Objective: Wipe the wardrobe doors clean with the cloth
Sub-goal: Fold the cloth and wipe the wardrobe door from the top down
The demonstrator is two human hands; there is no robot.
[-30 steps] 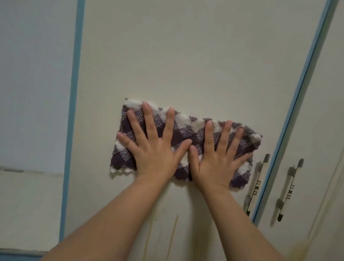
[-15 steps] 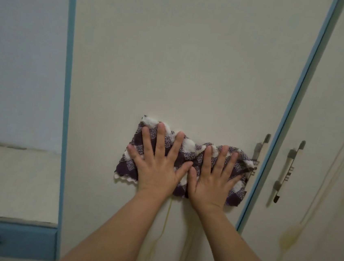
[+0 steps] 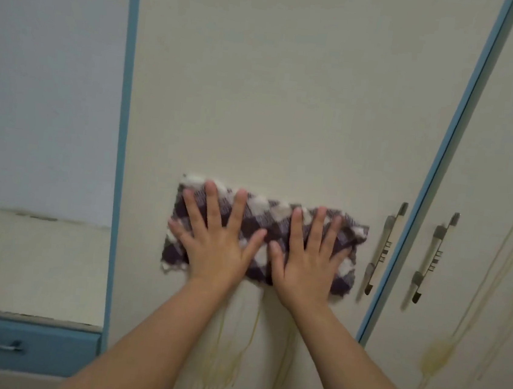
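**Cloth [image 3: 267, 219] spread flat on the door [image 3: 274, 101]**

The left hand [image 3: 215, 247] and right hand [image 3: 308, 260] are pressing it side by side, fingers straight and spread, thumbs nearly touching. Just right of the right hand, two handles [image 3: 384, 249] are flanking the blue door edge. Yellow streaks [image 3: 231, 366] are running down below the wrists, partly hidden by the forearms. A shut drawer [image 3: 20, 347] is sitting lower left of the left hand.
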